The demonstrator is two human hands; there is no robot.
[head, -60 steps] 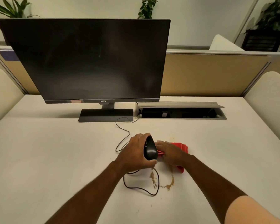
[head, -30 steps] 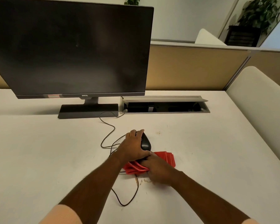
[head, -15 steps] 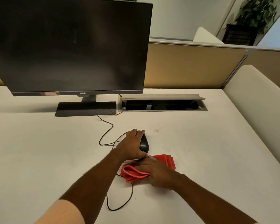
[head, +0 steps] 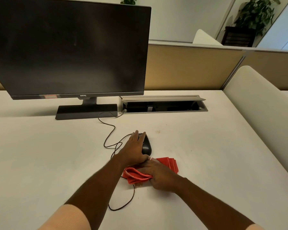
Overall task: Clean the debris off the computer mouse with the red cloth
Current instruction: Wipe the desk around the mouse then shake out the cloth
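My right hand (head: 161,177) nearest, fingers bunched around red cloth (head: 140,175) on white surface (head: 40,155). Beyond it, my left hand (head: 134,149) lies flat, fingers extended over black mouse (head: 146,145). Dark monitor (head: 70,47) farthest.

Black corded mouse (head: 146,145) flat on desk, bunched red cloth (head: 136,176) just behind.

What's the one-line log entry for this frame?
left hand: flat on black computer mouse | right hand: gripping crumpled red cloth on white desk

an office: desk monitor (head: 70,47), cubicle partition (head: 189,67).
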